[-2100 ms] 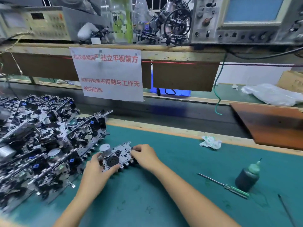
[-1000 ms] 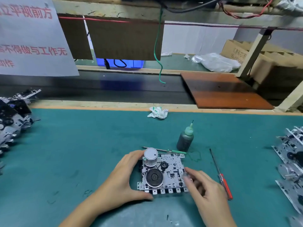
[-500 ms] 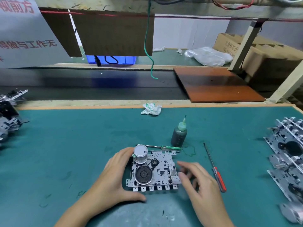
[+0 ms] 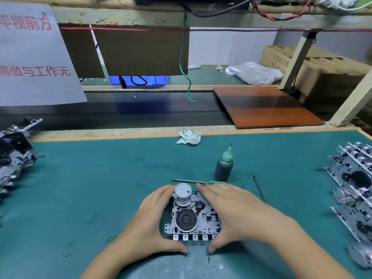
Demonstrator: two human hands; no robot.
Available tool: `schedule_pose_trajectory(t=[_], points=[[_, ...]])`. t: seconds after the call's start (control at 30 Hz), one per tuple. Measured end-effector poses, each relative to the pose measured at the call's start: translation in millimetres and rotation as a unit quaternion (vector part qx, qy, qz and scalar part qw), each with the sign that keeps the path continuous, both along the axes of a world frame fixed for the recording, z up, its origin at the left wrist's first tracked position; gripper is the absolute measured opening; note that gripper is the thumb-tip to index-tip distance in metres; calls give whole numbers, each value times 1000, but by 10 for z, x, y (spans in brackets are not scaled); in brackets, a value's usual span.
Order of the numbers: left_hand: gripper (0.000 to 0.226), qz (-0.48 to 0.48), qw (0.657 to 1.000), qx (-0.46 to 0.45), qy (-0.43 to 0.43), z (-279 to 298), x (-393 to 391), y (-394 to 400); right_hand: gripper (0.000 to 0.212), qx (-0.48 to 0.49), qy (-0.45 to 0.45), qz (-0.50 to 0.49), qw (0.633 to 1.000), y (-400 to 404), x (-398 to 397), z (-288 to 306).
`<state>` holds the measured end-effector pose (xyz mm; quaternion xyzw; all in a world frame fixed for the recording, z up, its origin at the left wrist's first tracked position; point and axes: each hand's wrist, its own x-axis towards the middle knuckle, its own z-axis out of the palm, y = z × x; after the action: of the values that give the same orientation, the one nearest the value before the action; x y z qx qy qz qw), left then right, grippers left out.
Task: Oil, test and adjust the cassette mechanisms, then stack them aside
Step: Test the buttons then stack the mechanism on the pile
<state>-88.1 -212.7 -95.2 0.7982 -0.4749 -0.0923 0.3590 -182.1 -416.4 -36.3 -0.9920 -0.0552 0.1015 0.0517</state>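
Observation:
A silver cassette mechanism with a round motor can and a black flywheel lies flat on the green mat in front of me. My left hand cups its left side, fingers by the motor and thumb along the near edge. My right hand lies over its right side, fingers reaching the far edge and thumb at the near edge. A dark oil bottle with a green needle cap stands just behind. A green-handled screwdriver lies between the bottle and the mechanism.
A heap of mechanisms sits at the left edge. A row of stacked mechanisms stands at the right. A red-handled screwdriver lies right of my right hand. A crumpled wrapper lies at the mat's far edge. A brown board lies beyond.
I carried the mechanism from the left heap to the middle of the mat and set it down. My right hand has since moved from beside it onto its right side.

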Motion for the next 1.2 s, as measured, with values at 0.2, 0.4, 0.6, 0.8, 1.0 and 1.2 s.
schedule_pose_trajectory(t=[0.2,0.4,0.6,0.8,1.0,1.2], points=[[119,9,999,3,52,0,-21,43,82,-54,-40,19,998,32,57,112],[63,-44,867,-154,472,176,-104,24,61,520,63,-36,851,74,-122,201],[128,-127,645,-238,715,338,-95,-224,85,763,141,-35,630,391,-113,25],[87,-156,592,-315,725,329,75,-194,15,549,-193,-210,786,199,-9,-72],[76,-76,577,-375,722,307,364,-28,20,-9,-255,-124,959,210,316,-164],[101,21,578,-405,708,270,432,-39,25,-124,-185,-83,971,229,466,-258]])
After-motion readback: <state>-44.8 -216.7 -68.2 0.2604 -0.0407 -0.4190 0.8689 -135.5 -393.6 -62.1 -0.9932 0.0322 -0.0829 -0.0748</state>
